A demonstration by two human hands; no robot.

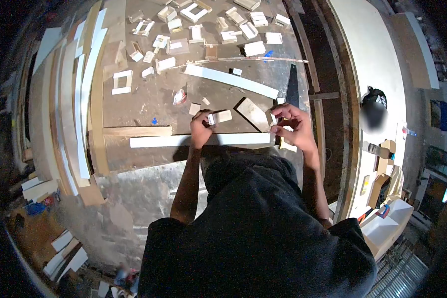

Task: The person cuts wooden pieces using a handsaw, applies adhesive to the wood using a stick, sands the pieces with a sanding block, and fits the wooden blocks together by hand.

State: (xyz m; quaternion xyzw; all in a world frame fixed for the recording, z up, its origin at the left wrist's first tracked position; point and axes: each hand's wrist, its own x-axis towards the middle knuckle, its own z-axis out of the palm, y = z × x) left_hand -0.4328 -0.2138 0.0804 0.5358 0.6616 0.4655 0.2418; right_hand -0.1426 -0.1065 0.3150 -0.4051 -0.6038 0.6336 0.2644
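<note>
My left hand (pixel 201 130) is closed round the left end of a small wooden piece (pixel 222 116) with a white edge. To the right, my right hand (pixel 294 128) pinches a small pale block (pixel 271 119) between thumb and fingers. A wider wooden board piece (pixel 252 114) lies on the table between the hands, slanting toward the right one. Just below both hands a long white strip (pixel 198 140) runs across the table. Two small wood offcuts (pixel 194 109) rest up and left of my left hand.
Many small wooden assemblies (pixel 195 11) are scattered over the table's far part. A white board (pixel 232 81) lies slanted beyond my hands, with a dark saw blade (pixel 292 87) at its right. Long boards (pixel 79 99) are stacked at left. A black cap-like item (pixel 375 102) sits on the right bench.
</note>
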